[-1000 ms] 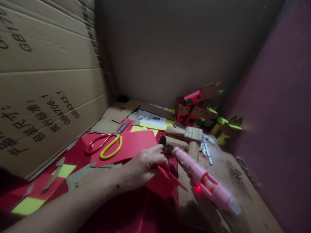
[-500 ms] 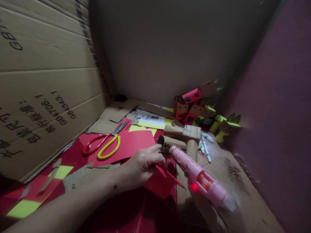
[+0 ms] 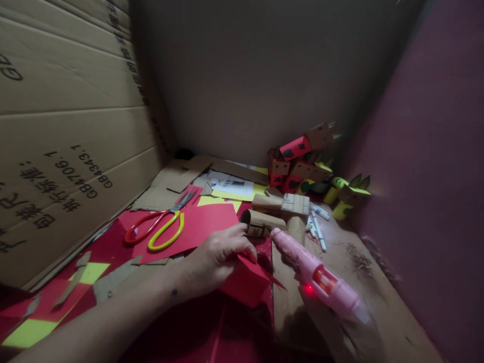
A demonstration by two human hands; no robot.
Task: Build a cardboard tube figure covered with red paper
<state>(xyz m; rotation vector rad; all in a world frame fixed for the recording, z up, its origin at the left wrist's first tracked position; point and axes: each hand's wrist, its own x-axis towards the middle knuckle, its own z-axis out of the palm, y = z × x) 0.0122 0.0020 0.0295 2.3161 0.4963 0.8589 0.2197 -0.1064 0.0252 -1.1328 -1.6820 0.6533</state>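
Observation:
My left hand [image 3: 224, 252] pinches a folded piece of red paper [image 3: 245, 285] between thumb and fingers. Its fingertips come close to the open end of a brown cardboard tube [image 3: 263, 223] with dark print; whether they touch it I cannot tell. A pink hot glue gun [image 3: 302, 259] with a glowing red light points its nozzle toward that tube. Beneath the gun, dim and blurred, is my right hand [image 3: 321, 315], closed on the gun's handle; most of its fingers are hidden. Scissors [image 3: 166, 222] with one red and one yellow handle lie on red paper left of my left hand.
A large printed cardboard box [image 3: 75, 126] walls the left side. Cardboard pieces joined by a block [image 3: 296, 205] lie behind the tube, with white markers [image 3: 317, 229] beside them. Red and yellow paper figures [image 3: 298, 161] stand at the back. A purple wall [image 3: 427, 176] bounds the right.
The view has shifted slightly, so most things appear a little farther left. The glue gun's nozzle has moved slightly right, away from the tube's end. Both hands keep their hold.

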